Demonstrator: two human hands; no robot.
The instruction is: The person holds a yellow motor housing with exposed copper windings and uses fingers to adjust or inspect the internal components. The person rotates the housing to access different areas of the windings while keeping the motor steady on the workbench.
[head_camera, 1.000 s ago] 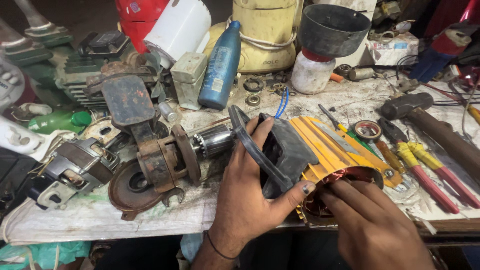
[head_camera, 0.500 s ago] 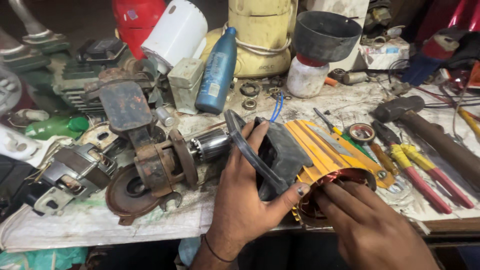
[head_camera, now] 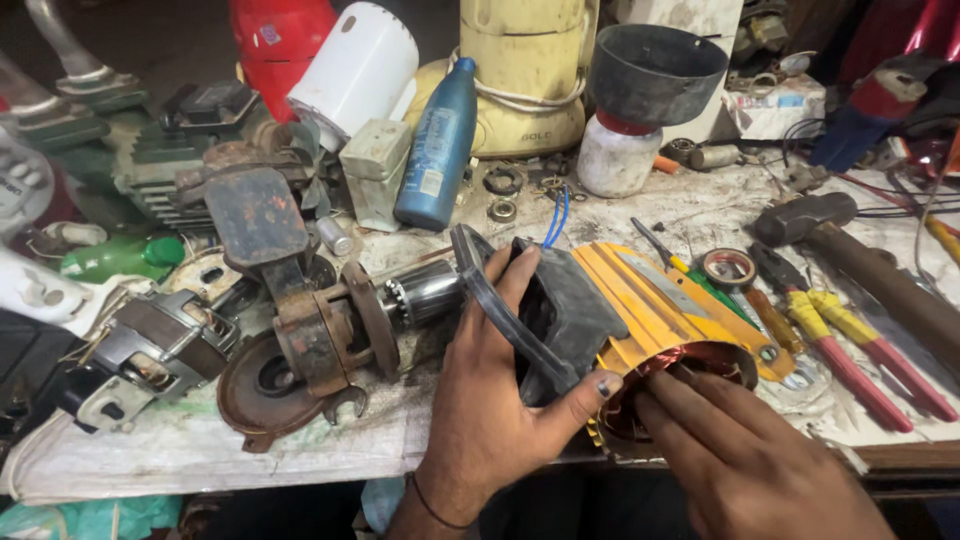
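My left hand [head_camera: 490,400] grips a dark grey plastic motor cover [head_camera: 560,310] with a round rim, thumb on one side and fingers on the other. Right beside it lies a yellow ribbed motor housing [head_camera: 665,300] with copper windings [head_camera: 690,360] showing at its open end. My right hand [head_camera: 745,455] has its fingertips pushed into that open end, against the windings. A rusty rotor and pump assembly [head_camera: 320,330] with a shiny shaft section lies just left of the cover.
On the cluttered workbench [head_camera: 200,460] stand a blue bottle [head_camera: 435,145], a white cylinder [head_camera: 355,70] and a black funnel on a white jar [head_camera: 650,80]. Red and yellow pliers [head_camera: 850,345], a tape roll [head_camera: 728,268] and a hammer [head_camera: 850,245] lie to the right.
The view has shifted slightly. My right fingers have pressed a little deeper into the winding end; my left hand keeps its grip on the grey cover.
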